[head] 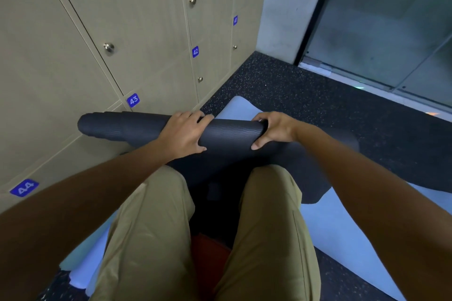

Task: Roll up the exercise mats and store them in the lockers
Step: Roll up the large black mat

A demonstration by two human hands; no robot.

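The left hand (182, 132) curls over the middle of the black mat (230, 133) roll and the right hand (274, 129) clasps its right end, thumbs beneath — the roll lies across the mat's unrolled part, just ahead of the knees. Under it a pale blue mat (340, 230) is spread on the dark speckled floor (281, 85), partly hidden by the legs. Shut tan lockers (137, 19) — numbered 38 to 44 — stand left, the roll's left end against them; a glass wall (391, 27) stands right.

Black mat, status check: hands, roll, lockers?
Left hand and right hand grip black mat. Partly rolled, tail still flat. Light blue mat underneath. Lockers all closed.
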